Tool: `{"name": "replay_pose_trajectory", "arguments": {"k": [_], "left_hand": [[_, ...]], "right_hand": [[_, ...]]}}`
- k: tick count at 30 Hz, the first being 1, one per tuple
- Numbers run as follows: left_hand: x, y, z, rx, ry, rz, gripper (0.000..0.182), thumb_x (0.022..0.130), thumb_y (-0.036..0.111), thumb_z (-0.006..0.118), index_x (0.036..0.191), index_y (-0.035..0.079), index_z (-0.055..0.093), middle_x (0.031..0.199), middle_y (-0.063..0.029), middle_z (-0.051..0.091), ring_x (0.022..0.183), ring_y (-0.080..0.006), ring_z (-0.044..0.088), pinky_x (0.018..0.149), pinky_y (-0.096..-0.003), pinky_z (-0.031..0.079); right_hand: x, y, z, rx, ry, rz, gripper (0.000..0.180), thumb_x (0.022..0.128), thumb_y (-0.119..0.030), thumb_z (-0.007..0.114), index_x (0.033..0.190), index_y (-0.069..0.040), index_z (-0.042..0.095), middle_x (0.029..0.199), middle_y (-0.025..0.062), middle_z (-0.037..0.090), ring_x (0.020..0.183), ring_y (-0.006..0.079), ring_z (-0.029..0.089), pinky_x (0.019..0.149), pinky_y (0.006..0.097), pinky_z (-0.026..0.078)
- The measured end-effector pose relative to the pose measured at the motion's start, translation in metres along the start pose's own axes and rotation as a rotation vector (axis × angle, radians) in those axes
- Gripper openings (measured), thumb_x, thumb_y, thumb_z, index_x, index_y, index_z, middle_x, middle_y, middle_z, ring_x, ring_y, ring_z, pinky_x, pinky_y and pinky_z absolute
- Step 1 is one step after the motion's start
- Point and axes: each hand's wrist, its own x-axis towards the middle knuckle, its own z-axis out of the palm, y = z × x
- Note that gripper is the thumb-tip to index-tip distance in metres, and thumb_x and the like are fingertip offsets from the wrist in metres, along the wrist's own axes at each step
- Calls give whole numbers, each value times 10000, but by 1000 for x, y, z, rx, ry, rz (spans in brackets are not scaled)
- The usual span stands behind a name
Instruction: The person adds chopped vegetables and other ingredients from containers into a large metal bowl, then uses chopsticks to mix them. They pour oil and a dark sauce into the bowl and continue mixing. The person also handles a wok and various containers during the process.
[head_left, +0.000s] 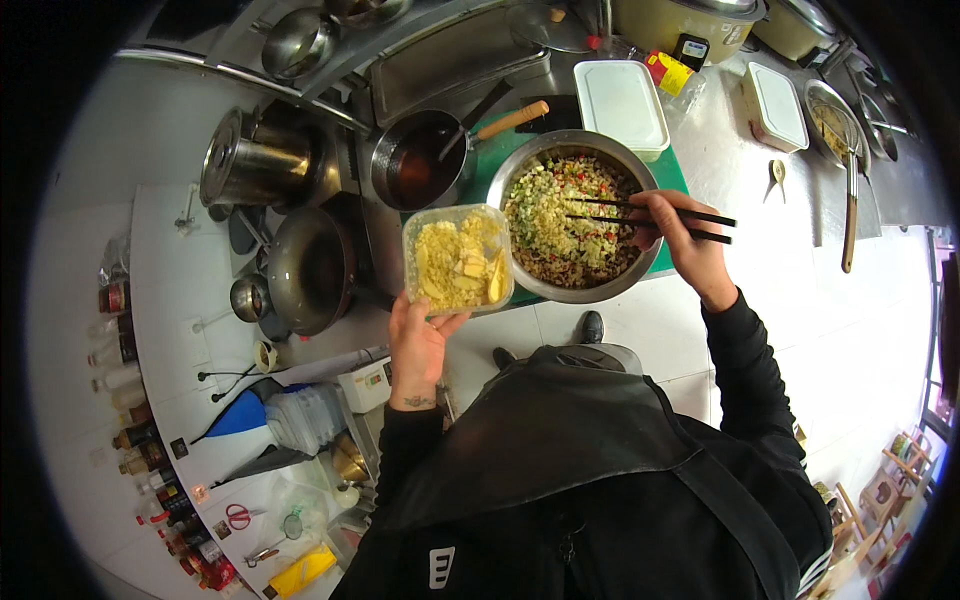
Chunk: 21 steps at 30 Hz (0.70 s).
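Observation:
My left hand (420, 337) holds a clear plastic container (411, 259) from below, its fingers at the near rim. Minced yellow food and flat yellow slices (465, 277) lie in it. Just right of the container is a steel mixing bowl (577, 294) on a green cutting board (670, 180). Chopped filling (570, 225) with green and red bits fills the bowl, a pale minced heap near its middle. My right hand (679, 232) grips black chopsticks (622, 202) over the bowl's right side, their tips at the filling.
A saucepan (386, 161) with dark liquid and a wooden handle stands behind the container. Left are a wok (307, 270) and a steel stockpot (259, 161). White-lidded boxes (621, 105), a plastic bottle (686, 90) and a strainer over a bowl (825, 124) stand at the back and right.

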Motion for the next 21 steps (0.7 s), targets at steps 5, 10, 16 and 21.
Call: {"name": "replay_pose_trajectory", "arguments": {"k": [5, 10, 16, 21], "left_hand": [[2, 4, 3, -35, -6, -11, 363, 997, 140, 476, 1329, -1, 435, 1280, -175, 601, 1113, -347, 654, 933, -503, 571], [3, 6, 14, 0, -52, 33, 359, 995, 91, 479, 1336, -3, 422, 1268, -171, 603, 1105, -321, 661, 930, -485, 576], [6, 5, 28, 29, -67, 53, 388, 988, 53, 491, 1360, -14, 402, 1257, -185, 603, 1112, -309, 658, 930, -475, 579], [5, 4, 36, 78, -51, 54, 385, 984, 32, 499, 1353, -30, 407, 1221, -176, 618, 1079, -296, 668, 902, -456, 596]], "right_hand": [[-1, -1, -2, -4, 36, -71, 260, 1030, -168, 560, 1121, 54, 661, 925, 135, 714, 729, 143, 684, 653, 261, 565], [-12, -25, 3, -9, -49, -162, 214, 1010, -120, 586, 1099, 54, 673, 896, 105, 700, 739, 141, 670, 681, 264, 546], [-15, -42, 34, -249, -249, -352, 130, 939, -64, 658, 1005, 45, 685, 859, 130, 692, 759, 234, 690, 676, 322, 542], [-6, -33, 54, -403, -371, -641, 125, 881, -42, 686, 988, 19, 663, 862, 144, 670, 757, 325, 666, 663, 405, 541]]}}
